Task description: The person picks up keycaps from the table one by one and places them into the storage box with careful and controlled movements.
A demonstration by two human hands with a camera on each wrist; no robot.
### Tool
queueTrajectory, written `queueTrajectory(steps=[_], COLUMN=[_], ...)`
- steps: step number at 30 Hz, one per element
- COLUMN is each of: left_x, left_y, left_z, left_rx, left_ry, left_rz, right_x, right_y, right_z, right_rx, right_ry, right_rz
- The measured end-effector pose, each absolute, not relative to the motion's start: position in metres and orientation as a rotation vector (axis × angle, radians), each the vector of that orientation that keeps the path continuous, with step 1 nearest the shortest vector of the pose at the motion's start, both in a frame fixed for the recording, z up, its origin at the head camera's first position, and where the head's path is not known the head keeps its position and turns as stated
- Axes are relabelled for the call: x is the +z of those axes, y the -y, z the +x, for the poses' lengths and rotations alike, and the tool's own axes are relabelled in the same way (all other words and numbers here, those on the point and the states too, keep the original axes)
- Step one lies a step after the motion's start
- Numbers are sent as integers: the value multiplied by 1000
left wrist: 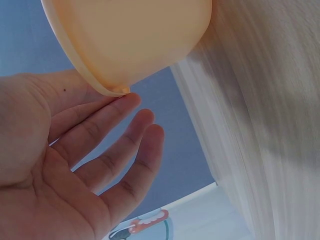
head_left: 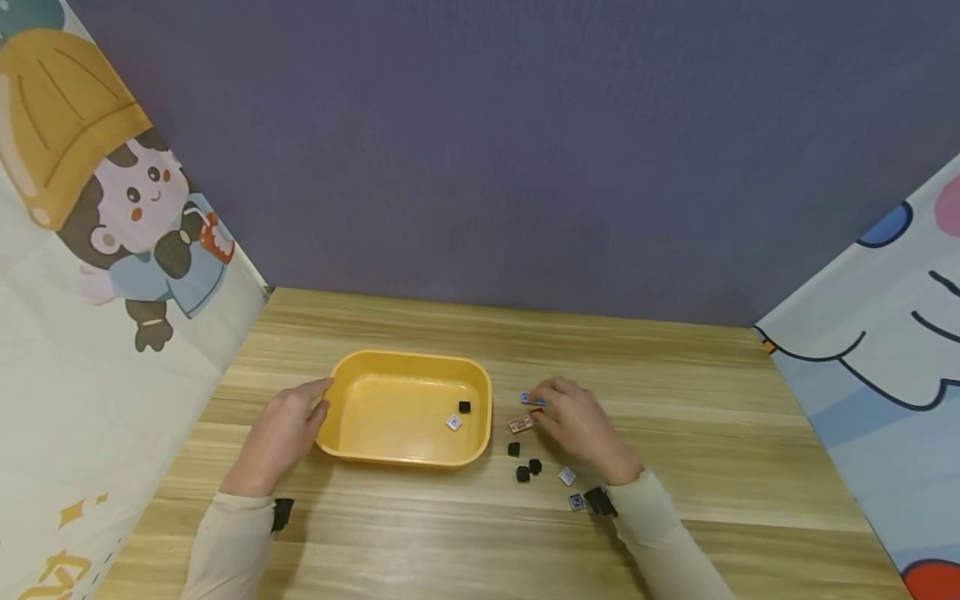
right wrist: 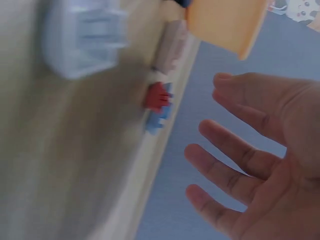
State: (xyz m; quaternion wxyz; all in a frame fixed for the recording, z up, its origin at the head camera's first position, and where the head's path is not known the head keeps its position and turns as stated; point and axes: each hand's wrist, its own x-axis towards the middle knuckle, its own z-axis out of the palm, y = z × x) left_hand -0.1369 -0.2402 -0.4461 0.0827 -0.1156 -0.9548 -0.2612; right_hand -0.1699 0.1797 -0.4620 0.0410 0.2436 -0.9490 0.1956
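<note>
My left hand holds the left rim of a yellow plastic basin, its thumb partly hidden behind the rim in the left wrist view. Inside the basin lie a small black block and a white square piece with a printed mark. Right of the basin, my right hand hovers with loosely spread fingers, nothing between them in the right wrist view. Close to its fingertips are a blue piece, a small red piece and a pinkish oblong block.
Several black blocks and two pale square pieces, one whitish and one bluish, lie scattered below the right hand on the wooden table. A dark wall stands behind, with printed cloths at both sides.
</note>
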Motion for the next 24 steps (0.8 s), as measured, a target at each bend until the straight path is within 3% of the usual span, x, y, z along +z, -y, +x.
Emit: queueTrajectory(steps=[24], left_x=[-445], left_y=[239], left_z=[-136], left_rx=[-790], left_ry=[2854], left_rz=[-341], right_x=[-486], right_y=[-181], right_z=[-172], right_rx=[532], right_ry=[2967], right_rz=[739])
